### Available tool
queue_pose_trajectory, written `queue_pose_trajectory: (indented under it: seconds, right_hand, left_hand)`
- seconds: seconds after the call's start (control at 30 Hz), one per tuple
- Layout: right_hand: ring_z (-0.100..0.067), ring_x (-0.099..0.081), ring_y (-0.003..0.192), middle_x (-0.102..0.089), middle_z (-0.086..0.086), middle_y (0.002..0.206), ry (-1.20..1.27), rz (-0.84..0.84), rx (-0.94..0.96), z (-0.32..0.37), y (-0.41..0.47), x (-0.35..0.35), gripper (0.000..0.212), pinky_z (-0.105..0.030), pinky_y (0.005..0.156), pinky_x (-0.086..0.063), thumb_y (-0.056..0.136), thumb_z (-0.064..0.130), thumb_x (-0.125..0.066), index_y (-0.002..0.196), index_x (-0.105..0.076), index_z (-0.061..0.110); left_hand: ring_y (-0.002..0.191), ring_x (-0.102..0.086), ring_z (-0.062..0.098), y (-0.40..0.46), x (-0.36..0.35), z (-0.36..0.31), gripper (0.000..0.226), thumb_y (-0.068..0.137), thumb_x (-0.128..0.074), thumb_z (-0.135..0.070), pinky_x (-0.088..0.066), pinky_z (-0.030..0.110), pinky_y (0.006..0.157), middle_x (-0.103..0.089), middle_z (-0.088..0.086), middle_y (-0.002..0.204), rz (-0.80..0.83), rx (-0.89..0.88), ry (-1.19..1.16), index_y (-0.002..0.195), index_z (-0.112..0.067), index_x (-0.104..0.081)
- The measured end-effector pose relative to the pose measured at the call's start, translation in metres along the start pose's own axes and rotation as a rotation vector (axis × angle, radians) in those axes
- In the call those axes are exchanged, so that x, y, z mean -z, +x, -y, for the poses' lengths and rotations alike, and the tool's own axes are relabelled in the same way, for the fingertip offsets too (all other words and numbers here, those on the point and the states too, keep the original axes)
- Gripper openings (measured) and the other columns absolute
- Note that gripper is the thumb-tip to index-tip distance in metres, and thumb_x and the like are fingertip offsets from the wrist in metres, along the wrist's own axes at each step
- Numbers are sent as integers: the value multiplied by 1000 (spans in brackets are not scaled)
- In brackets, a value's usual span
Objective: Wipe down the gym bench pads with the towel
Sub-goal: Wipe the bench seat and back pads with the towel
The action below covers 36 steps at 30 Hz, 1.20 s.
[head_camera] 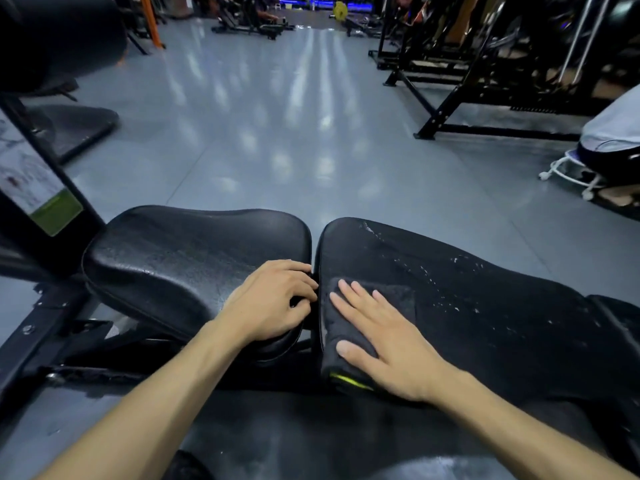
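towel (pixel 349 327) lengthwise toward camera

Pretty dim in here; overhead lights streak glare down the grey floor (pixel 277 109) at top centre. Edges bend fisheye-style, far machines blur, and my forearms look stretched at the bottom.

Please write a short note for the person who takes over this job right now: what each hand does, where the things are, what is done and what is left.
Left hand: fingers curled over the right edge of the left pad, at the gap between the pads.
Right hand: flat, fingers straight, pressing the dark towel onto the near left end of the right pad.
Done: cannot tell how much has been wiped.
Left: the right pad shows white specks and scuffs further along; wipe toward that end, then check the left pad.
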State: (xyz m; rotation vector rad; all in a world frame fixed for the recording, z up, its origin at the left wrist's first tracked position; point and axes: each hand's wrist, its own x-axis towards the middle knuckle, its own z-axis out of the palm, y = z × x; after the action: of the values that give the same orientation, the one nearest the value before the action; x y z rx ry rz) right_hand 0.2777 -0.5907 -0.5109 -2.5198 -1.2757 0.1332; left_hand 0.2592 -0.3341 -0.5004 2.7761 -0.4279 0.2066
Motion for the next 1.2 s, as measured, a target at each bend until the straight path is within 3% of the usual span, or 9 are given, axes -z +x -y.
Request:
queue_pose_trajectory:
  seconds: [0.3, 0.53, 0.73, 0.87, 1.0, 1.2]
  right_hand:
    - [-4, -4, 155, -13, 10, 168, 52, -41, 14, -55, 92, 7, 70, -30, 126, -2, 98, 65, -26, 160, -24, 31]
    - [-18, -16, 155, -24, -3, 167, 43, -93, -292, -120, 191, 20, 63, -41, 125, -6, 105, 55, -31, 159, -30, 22]
    - [-12, -2, 156, -8, 4, 169, 36, -52, -45, -59, 110, 10, 76, -37, 127, -1, 96, 65, -18, 160, -23, 25]
    - [-3, 8, 154, 0, 11, 169, 14, -33, 41, -42, 45, 9, 66, -29, 125, 6, 103, 59, -24, 161, -16, 30]
    - [-2, 7, 154, 0, 13, 169, 25, 17, 89, -63, 61, 16, 62, -27, 125, 6, 106, 55, -29, 161, -13, 32]
    - [-15, -5, 156, -10, -1, 170, 38, -63, -248, -121, 158, 22, 64, -39, 126, 0, 106, 55, -26, 161, -19, 25]
  left_hand:
    - [131, -53, 2, 2, -9, 5, 34, 84, -49, -34, -40, 30, 110, -74, -21, 111, -57, -23, -10, 93, -30, -81]
    - [131, -53, 0, 3, -12, 6, 34, 85, -49, -36, -38, 30, 111, -73, -24, 114, -79, 4, -19, 96, -31, -81]
    - [132, -53, 2, 3, -8, 3, 30, 85, -52, -34, -42, 36, 111, -73, -24, 112, -52, -12, -1, 95, -31, -80]
    - [134, -51, 0, 2, -7, 0, 36, 85, -48, -37, -42, 38, 113, -72, -23, 118, -53, 21, -11, 99, -32, -81]
    - [133, -50, -4, 3, -7, -3, 37, 85, -47, -38, -40, 37, 114, -72, -24, 117, -62, 65, -24, 97, -32, -81]
    - [130, -52, -5, 4, -9, -3, 34, 84, -49, -37, -43, 35, 110, -73, -26, 112, -75, 85, -46, 92, -31, -81]
